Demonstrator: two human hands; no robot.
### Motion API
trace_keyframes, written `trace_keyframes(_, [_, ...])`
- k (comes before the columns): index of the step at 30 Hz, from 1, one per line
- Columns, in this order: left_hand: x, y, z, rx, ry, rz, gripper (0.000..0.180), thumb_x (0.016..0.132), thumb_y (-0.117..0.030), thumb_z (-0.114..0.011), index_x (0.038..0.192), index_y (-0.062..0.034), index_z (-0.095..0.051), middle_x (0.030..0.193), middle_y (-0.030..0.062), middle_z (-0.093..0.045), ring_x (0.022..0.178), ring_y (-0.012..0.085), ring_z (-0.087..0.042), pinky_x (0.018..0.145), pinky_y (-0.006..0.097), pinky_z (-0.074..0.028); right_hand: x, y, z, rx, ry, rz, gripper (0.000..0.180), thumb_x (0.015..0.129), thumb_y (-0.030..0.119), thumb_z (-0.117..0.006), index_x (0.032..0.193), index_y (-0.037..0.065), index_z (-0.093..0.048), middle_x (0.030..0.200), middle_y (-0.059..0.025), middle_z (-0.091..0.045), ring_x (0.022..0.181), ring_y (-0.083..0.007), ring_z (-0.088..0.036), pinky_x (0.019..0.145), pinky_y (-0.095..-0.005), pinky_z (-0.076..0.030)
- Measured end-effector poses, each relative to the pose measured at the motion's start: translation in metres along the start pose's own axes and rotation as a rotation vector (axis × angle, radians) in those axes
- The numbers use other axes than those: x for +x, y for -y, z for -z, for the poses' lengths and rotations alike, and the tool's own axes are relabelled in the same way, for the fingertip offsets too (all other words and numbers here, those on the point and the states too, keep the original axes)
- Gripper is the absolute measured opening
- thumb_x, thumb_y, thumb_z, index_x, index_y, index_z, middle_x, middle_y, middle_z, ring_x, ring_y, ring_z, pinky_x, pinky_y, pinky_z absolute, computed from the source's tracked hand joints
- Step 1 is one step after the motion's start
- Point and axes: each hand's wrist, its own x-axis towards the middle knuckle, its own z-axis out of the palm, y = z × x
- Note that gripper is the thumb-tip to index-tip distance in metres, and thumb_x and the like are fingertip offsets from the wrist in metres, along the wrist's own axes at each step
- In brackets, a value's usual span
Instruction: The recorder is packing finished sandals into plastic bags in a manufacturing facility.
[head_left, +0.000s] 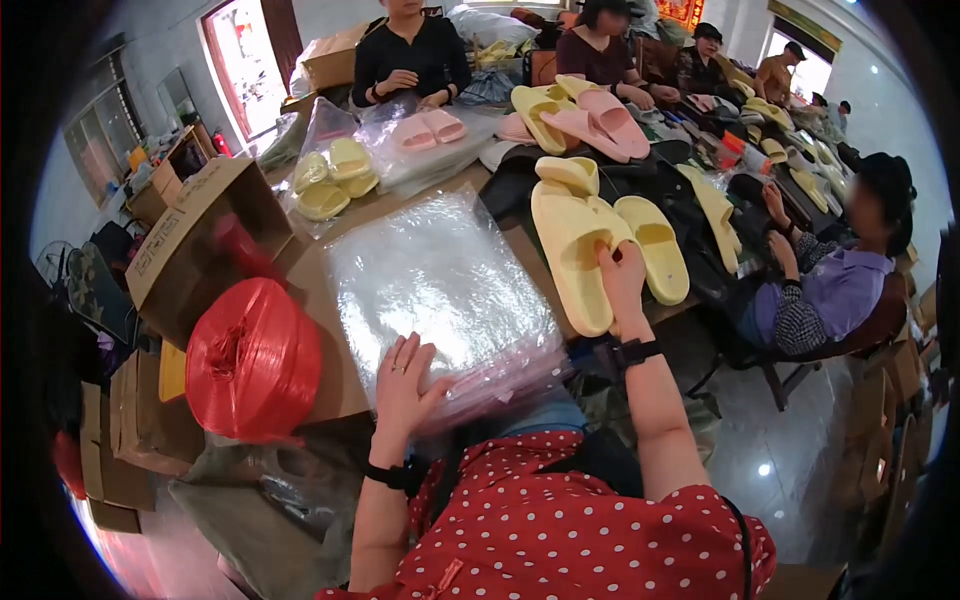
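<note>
My left hand (405, 385) lies with fingers spread on the near edge of a stack of clear plastic bags (440, 275). The stack's near edge looks pinkish. To its right, my right hand (622, 278) grips the side of a yellow slipper (570, 255), thumb at the strap opening. Another yellow slipper (655, 245) lies against it on the right, and a further yellow one (567, 175) shows behind its toe. Farther back, pink slippers (605, 125) rest beside more yellow ones (541, 112).
A big red twine roll (253, 360) and an open cardboard box (205, 230) stand left. Bagged yellow slippers (335, 180) and bagged pink slippers (428, 130) lie at the back. A person in black (410, 50) stands opposite; a person in purple (830, 270) sits right.
</note>
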Motion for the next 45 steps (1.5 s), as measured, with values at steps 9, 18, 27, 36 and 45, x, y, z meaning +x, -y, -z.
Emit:
trace_keyframes(9, [0.000,-0.001,0.001,-0.006,-0.010,0.002,0.056,0.082,-0.041,-0.074,0.126,-0.0076,-0.064,0.143,0.0193,-0.054,0.135,0.0420,-0.045,0.112,0.051,-0.035,-0.033,0.048,0.023,0.071,-0.052,0.082,0.028,0.094,0.020,-0.069,0.086,-0.005,-0.059,0.078,-0.0168,-0.056,0.069,-0.0301,-0.054,0.065,-0.0401,-0.044])
trace_keyframes(18, [0.001,-0.003,0.003,0.016,0.036,0.025,0.058,0.083,-0.042,-0.072,0.129,-0.0072,-0.063,0.146,0.0172,-0.052,0.137,0.0403,-0.043,0.113,0.050,-0.034,-0.075,0.094,-0.008,0.292,0.147,0.191,0.016,0.092,0.012,-0.069,0.095,-0.002,-0.063,0.081,-0.0107,-0.061,0.068,-0.0180,-0.056,0.062,-0.0312,-0.044])
trace_keyframes(27, [0.000,-0.001,0.004,-0.054,0.027,0.011,0.049,0.078,-0.032,-0.073,0.119,-0.0074,-0.068,0.126,0.0156,-0.063,0.121,0.0399,-0.053,0.104,0.049,-0.041,-0.125,0.129,-0.078,0.282,0.368,0.372,0.020,0.086,0.014,-0.067,0.088,-0.002,-0.055,0.086,-0.0216,-0.056,0.083,-0.0408,-0.055,0.072,-0.0484,-0.044])
trace_keyframes(36, [-0.003,-0.001,0.001,-0.087,-0.009,0.077,0.039,0.077,-0.026,-0.073,0.112,-0.0079,-0.071,0.116,0.0156,-0.068,0.112,0.0407,-0.057,0.098,0.050,-0.045,-0.147,0.108,-0.108,-0.085,0.580,0.447,0.035,0.090,0.028,-0.066,0.107,-0.002,-0.057,0.109,-0.0244,-0.054,0.101,-0.0411,-0.054,0.086,-0.0492,-0.048])
trace_keyframes(45, [-0.001,0.003,-0.002,-0.094,-0.032,0.000,0.040,0.075,-0.028,-0.075,0.111,-0.0106,-0.070,0.115,0.0147,-0.068,0.111,0.0403,-0.057,0.099,0.048,-0.045,-0.149,0.104,-0.112,-0.073,0.532,0.433,0.031,0.088,0.025,-0.067,0.104,-0.001,-0.059,0.105,-0.0230,-0.056,0.100,-0.0389,-0.055,0.085,-0.0473,-0.049])
